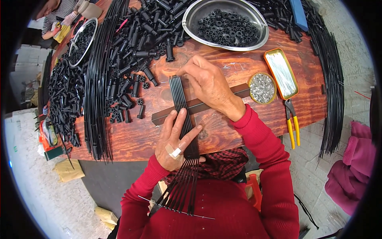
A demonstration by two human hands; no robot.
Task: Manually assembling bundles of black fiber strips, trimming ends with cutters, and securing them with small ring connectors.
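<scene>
crossing the bar (163, 116) on the table (223, 131), the rods (177, 91) are gripped by the left hand (170, 144), some fingers on top and one fingertip showing beneath. the right hand (211, 85) bends in at the rods' far ends, fingertips close together, though whether they pinch anything cannot be told. lower down, the rods fan out to a thin wire (203, 216) at their near ends.

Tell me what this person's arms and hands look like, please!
Long red knit sleeves with ribbed cuffs cover both arms. The left hand has a pale plaster stuck across its back; no plaster shows on the right hand. Neither hand wears a glove.
</scene>
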